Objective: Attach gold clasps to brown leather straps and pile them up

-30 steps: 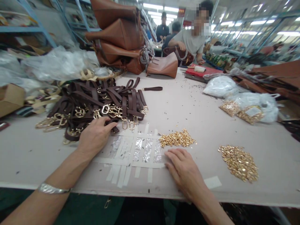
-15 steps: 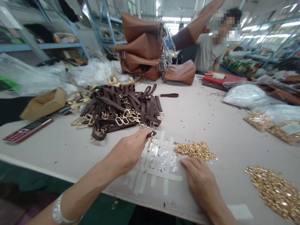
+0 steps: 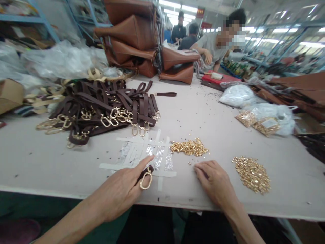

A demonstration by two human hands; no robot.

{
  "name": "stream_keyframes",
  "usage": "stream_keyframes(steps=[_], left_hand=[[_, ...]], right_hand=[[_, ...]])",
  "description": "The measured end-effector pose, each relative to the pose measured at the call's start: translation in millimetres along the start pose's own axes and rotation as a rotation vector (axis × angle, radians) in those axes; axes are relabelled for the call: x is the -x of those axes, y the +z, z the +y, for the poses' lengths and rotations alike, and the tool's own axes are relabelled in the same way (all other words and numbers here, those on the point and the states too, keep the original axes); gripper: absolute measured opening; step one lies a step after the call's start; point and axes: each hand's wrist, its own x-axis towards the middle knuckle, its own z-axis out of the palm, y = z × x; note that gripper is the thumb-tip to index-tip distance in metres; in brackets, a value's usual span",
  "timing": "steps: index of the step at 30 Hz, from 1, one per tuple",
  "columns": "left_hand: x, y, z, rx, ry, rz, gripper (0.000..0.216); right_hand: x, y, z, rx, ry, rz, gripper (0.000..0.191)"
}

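Observation:
My left hand [image 3: 122, 189] is closed on a dark brown strap end with a gold oval clasp [image 3: 146, 180] hanging from it; its index finger points forward over clear film taped to the table. To the right, my right hand [image 3: 215, 183] rests low at the tabletop with fingertips drawn together; whatever they pinch, if anything, is hidden. A small gold piece [image 3: 189, 163] lies just left of those fingertips. Beyond them is a pile of small gold metal pieces [image 3: 190, 147], and a second gold pile [image 3: 252, 174] lies further right.
A heap of brown straps with gold clasps [image 3: 114, 101] covers the left of the table. Brown leather bags [image 3: 134, 37] are stacked behind it. A co-worker [image 3: 215, 47] leans at the far side. Plastic bags [image 3: 238, 96] and bagged gold pieces [image 3: 266, 126] lie at right.
My left hand has come back toward the table's near edge with the strap and clasp. The view has swung right. The co-worker has set down the raised brown bag.

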Motion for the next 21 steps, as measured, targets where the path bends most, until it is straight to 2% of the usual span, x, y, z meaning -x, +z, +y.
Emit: stream_keyframes(steps=[3, 6, 11, 16, 21], left_hand=[[6, 6, -1, 0.133, 0.012, -0.060, 0.055], [8, 12, 4, 0.275, 0.011, -0.063, 0.043], [8, 30, 14, 0.610, -0.172, -0.184, 0.042], [4, 49, 13, 0.929, -0.264, -0.220, 0.051], [2, 54, 11, 1.129, -0.327, -0.229, 0.052]], right_hand=[[6, -5, -1, 0.058, 0.017, -0.018, 0.011], [7, -5, -4, 0.060, 0.001, -0.012, 0.012], [-4, 3, -8, 0.067, -0.089, 0.020, 0.023], [-21, 5, -10, 0.100, -0.167, -0.058, 0.022], [-29, 2, -6, 0.109, -0.194, -0.159, 0.020]])
